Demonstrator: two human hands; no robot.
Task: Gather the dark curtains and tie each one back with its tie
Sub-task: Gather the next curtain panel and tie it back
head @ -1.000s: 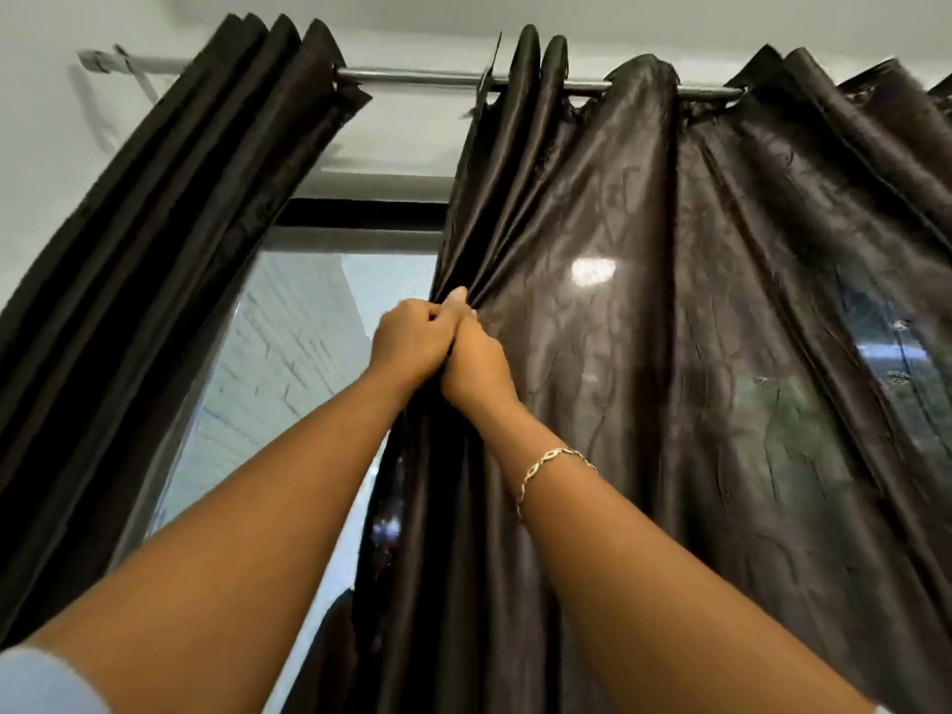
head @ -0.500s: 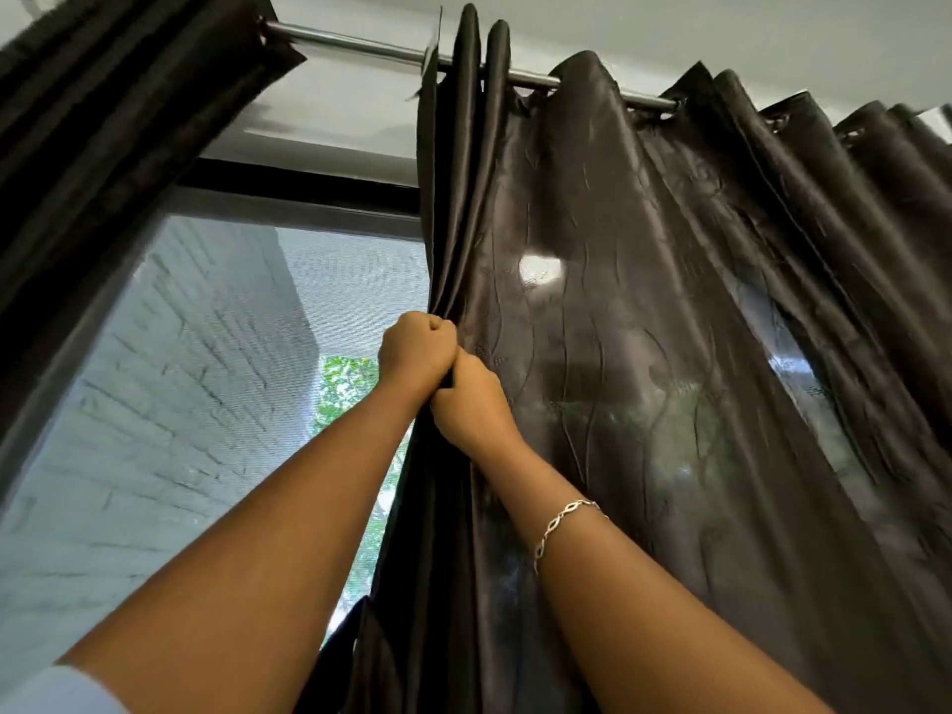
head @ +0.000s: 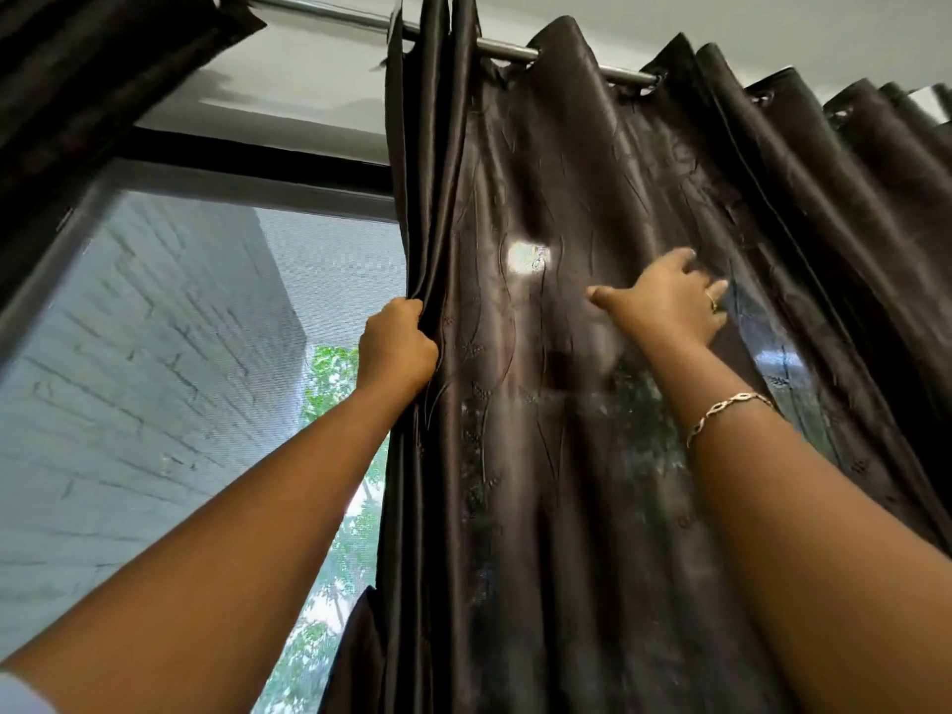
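While the left hand (head: 396, 347) grips the bunched leading edge of the dark curtain (head: 515, 507), the right hand (head: 664, 309), at its 3 o'clock, is spread wide over the fabric, holding nothing. Hung from the rod (head: 510, 50) at 12 o'clock, the cloth looks light, soft and slippery, so it is probably best gathered fold by fold in a full fist.

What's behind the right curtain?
Green foliage shows dimly through the curtain, plus one bright spot. The window frame runs in behind its edge; the rest of the window is covered. Left hand grips the edge, right hand is spread open over the front.
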